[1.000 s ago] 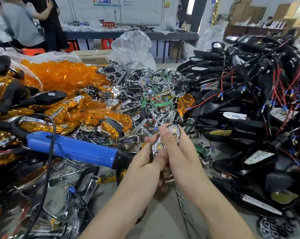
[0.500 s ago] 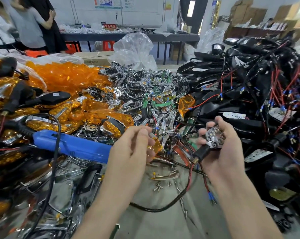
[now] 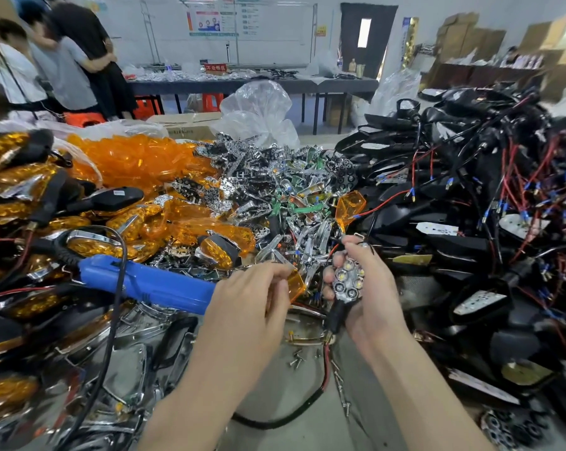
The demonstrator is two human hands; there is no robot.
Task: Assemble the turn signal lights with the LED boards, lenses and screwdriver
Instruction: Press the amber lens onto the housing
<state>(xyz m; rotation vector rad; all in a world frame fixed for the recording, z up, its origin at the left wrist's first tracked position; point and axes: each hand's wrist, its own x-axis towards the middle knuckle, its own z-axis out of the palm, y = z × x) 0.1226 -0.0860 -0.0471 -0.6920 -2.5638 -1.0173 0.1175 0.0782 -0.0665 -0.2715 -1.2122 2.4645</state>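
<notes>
1. I'm gripping the turn signal light [image 3: 347, 283] in my right hand [image 3: 373, 297], fingers curled round its body, and its chrome face of small LEDs is pointing up at me.
2. Its black stem [image 3: 337, 312] is sticking out below my palm, and a red and black wire [image 3: 324, 369] is trailing from it down onto the bench [image 3: 275, 415].
3. My left hand [image 3: 252, 301] is pinching an amber lens [image 3: 296, 284] between thumb and fingertips, just beside the light, with a small gap showing between the 2.
4. The blue screwdriver [image 3: 148, 284] is lying untouched on the heap to my left, with its front end hidden behind my left hand and a black cord looping over its body.
5. A few loose screws [image 3: 295, 362] are sitting on the bench between my 2 wrists.
6. Beyond my hands, a pile of chrome reflectors and LED boards [image 3: 268, 193] is filling the middle of the bench.
7. A heap of orange lenses [image 3: 135, 164] is spilling out just left of that pile.
8. On my right, black housings [image 3: 470, 203] are lying stacked in a tangle of red and black wires.
9. On the far left, amber-fronted lights [image 3: 11, 206] are lying piled together.
10. At the back left, people [image 3: 73, 60] are standing near a long table.
</notes>
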